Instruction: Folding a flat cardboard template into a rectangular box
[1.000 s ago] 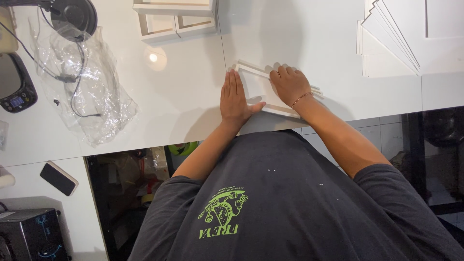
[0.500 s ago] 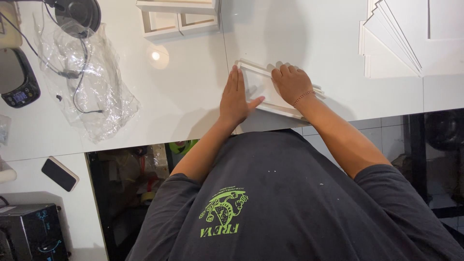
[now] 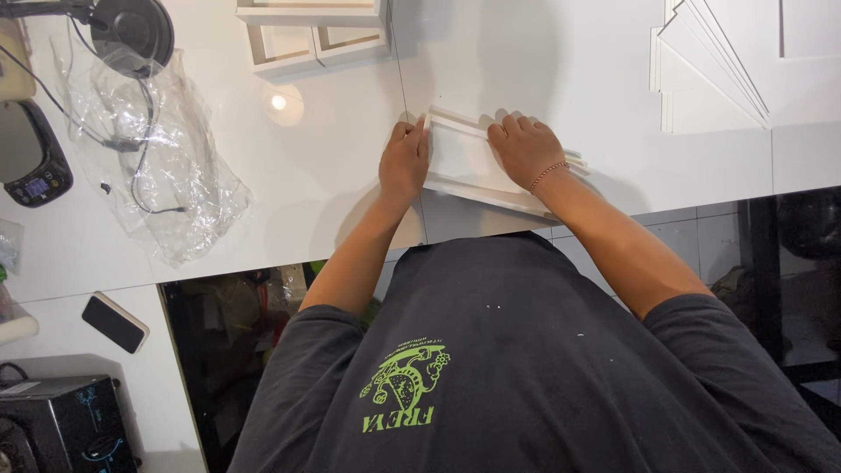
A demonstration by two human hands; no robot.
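Observation:
A flat white frame piece (image 3: 469, 162) lies on the white table (image 3: 569, 70) near its front edge, slightly skewed. My left hand (image 3: 403, 162) rests flat against the piece's left end, fingers together and pointing away from me. My right hand (image 3: 524, 149) lies on its right part, fingers curled over the far edge; a thin bracelet is on that wrist. Both hands press on the piece. Its right end sticks out past my right wrist.
Two white open frames (image 3: 315, 39) stand at the table's far side. A stack of white boards (image 3: 714, 74) lies at the far right. To the left are a clear plastic bag with a cable (image 3: 158, 166), a black round object (image 3: 131, 31) and a small scale (image 3: 31, 162). A phone (image 3: 116, 322) lies lower left.
Both hands stay on the white piece and have barely shifted. The view has moved slightly.

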